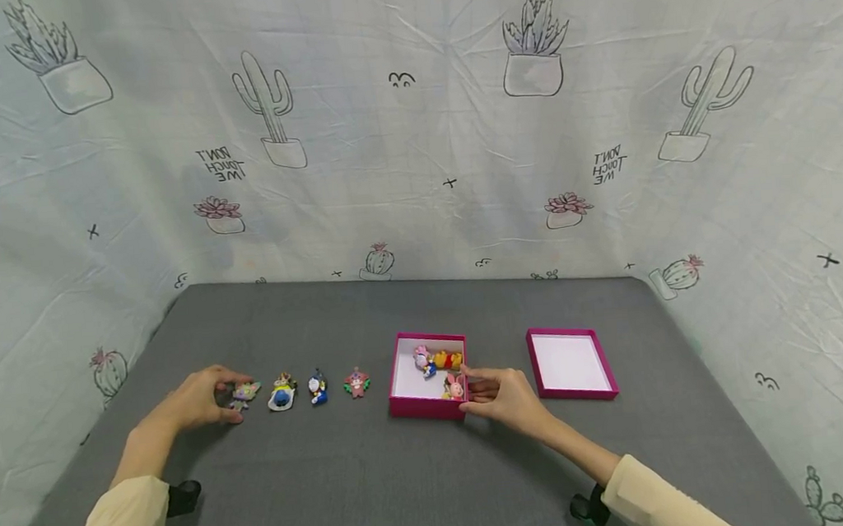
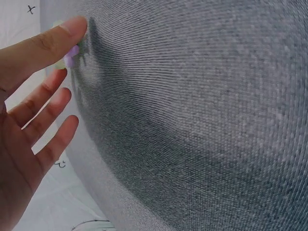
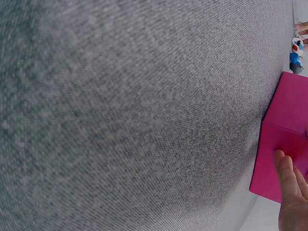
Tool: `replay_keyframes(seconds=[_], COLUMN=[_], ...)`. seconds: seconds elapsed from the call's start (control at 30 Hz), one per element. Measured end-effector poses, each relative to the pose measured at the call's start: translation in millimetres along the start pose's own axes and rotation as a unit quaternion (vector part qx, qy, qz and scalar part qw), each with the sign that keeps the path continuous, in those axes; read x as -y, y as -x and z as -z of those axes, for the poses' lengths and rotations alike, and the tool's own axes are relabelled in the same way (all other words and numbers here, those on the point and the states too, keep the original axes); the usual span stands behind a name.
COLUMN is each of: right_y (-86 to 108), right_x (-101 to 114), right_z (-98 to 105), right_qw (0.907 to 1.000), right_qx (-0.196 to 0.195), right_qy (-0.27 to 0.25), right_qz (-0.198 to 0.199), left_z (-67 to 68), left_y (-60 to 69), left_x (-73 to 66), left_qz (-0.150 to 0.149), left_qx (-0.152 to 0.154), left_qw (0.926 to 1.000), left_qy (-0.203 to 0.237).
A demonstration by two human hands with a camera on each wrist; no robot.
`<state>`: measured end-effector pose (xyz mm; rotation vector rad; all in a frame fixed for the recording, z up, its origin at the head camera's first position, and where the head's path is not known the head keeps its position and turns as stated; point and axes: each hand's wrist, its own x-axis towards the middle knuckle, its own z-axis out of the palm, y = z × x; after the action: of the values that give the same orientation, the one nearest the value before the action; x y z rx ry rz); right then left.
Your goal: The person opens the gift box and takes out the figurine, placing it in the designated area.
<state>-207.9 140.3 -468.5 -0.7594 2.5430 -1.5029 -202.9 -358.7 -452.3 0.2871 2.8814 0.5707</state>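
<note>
In the head view my left hand [image 1: 193, 401] is at the left end of a row of small figurines, thumb and index finger at opposite edges of a pastel figurine [image 1: 247, 391]. Its purple part [image 2: 71, 57] shows behind the thumb of my left hand [image 2: 38, 96] in the left wrist view; the other fingers are spread. My right hand [image 1: 510, 405] touches the right side of a pink box [image 1: 427, 408], which holds several figurines. In the right wrist view, extended fingers of my right hand [image 3: 291, 185] rest against the box's pink wall [image 3: 269, 168].
Between my left hand and the box stand a figurine with a white base [image 1: 281, 394], a blue one [image 1: 317, 388] and a pink one with green sides [image 1: 357, 383]. A pink-rimmed lid [image 1: 572, 362] lies right of the box on the grey table [image 1: 298, 487]. Behind hangs a patterned cloth [image 1: 411, 132].
</note>
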Motion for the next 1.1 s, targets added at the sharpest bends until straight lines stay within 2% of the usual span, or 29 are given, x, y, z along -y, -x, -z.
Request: replay_keyframes(seconds=[0.13,0.27,0.33,0.43,0.5,0.57,0.67,0.77,0.87,1.0,1.1], right_y=[0.1,1.6,1.5,0.1,-1.0,-1.5,-1.3,-1.8,-2.5,-2.0,-0.8], right_x=[4,27,31,20,8,3,2,2,3,4,4], right_z=[0,6,8,6,4,3,2,3,3,3,3], right_qw=[1.0,1.0,1.0,1.0,1.0,1.0,1.0,1.0,1.0,0.9999,0.9998], right_qx=[-0.001,0.001,0.002,0.0,0.0,0.001,0.002,0.001,0.002,0.006,0.007], right_qy=[-0.002,0.001,-0.001,0.0,-0.001,0.002,0.001,0.001,0.0,-0.004,-0.007], right_qz=[-0.002,-0.002,-0.001,-0.002,-0.003,-0.007,-0.006,-0.003,-0.005,-0.012,-0.015], left_z=[0.1,1.1,3.4,10.4,13.8,14.8,9.2,-1.7,-16.3,-37.2,-52.8], left_y=[-0.1,-0.8,0.9,6.5,10.1,10.7,3.5,-12.9,-32.7,-55.9,-68.5], left_x=[0.1,-0.9,-2.5,-7.8,-15.3,-26.2,-47.3,-70.4,-94.6,-128.4,-150.4], left_qz=[-0.013,-0.024,-0.032,-0.039,-0.052,-0.069,-0.112,-0.151,-0.177,-0.186,-0.17], left_qx=[-0.004,-0.017,-0.033,-0.06,-0.08,-0.094,-0.109,-0.101,-0.084,-0.078,-0.088], left_qw=[0.9999,0.9994,0.9985,0.9945,0.9887,0.9823,0.9721,0.9618,0.9492,0.9359,0.9362], left_qy=[0.01,0.017,0.031,0.076,0.115,0.147,0.175,0.205,0.246,0.289,0.295])
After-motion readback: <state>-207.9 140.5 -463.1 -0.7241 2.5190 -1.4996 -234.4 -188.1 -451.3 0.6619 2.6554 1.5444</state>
